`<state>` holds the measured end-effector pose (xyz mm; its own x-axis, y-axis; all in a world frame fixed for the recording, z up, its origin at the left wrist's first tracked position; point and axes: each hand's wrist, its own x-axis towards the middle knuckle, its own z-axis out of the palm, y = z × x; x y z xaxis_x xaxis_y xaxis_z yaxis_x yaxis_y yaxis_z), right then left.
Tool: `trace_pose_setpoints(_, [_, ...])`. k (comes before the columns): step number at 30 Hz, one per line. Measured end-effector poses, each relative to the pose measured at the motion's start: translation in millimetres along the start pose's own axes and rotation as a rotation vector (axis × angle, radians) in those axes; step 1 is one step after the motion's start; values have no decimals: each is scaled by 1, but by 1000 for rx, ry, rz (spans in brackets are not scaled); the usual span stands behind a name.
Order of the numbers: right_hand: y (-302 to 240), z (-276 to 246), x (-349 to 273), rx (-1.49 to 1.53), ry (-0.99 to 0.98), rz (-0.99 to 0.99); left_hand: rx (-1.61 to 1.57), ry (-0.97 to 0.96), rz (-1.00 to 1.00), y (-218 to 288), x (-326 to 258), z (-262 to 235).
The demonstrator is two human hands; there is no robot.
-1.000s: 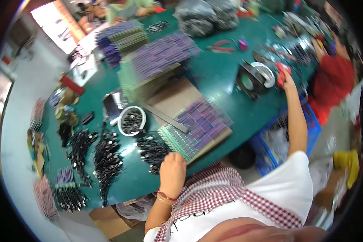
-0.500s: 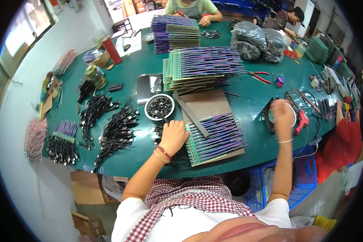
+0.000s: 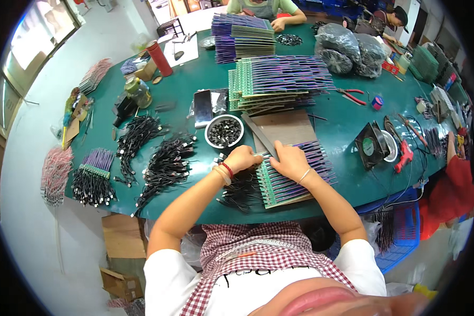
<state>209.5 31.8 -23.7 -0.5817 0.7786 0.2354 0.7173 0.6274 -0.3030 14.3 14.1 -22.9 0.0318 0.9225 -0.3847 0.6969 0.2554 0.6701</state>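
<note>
Both hands' grip (image 3: pixel 266 158) pinches a thin flat circuit strip (image 3: pixel 292 174).

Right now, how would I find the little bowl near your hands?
Start at the big green table and look just beyond the left hand. There sits a small round white bowl, full of tiny dark parts, beside a dark phone. It is the only round white dish among the black cable bundles.

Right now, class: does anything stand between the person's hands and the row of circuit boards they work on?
Nothing visible does. The left hand and right hand both rest directly on the row of circuit boards; the bowl of small parts sits beyond, aside.
</note>
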Motion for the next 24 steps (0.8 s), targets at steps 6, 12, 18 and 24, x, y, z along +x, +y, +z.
trace_pose_setpoints(6, [-3, 12, -2, -46, 76, 1, 67, 6, -22, -5, 9, 9])
trace_pose_setpoints(12, [-1, 17, -1, -61, 122, -27, 97, 32, -74, -1, 7, 12])
trace_pose_setpoints(18, [-1, 18, 1, -97, 127, 13, 195, 14, -99, 19, 7, 4])
trace_pose_setpoints(24, [-5, 14, 4, -75, 114, 38, 336, 65, -42, 25, 8, 3])
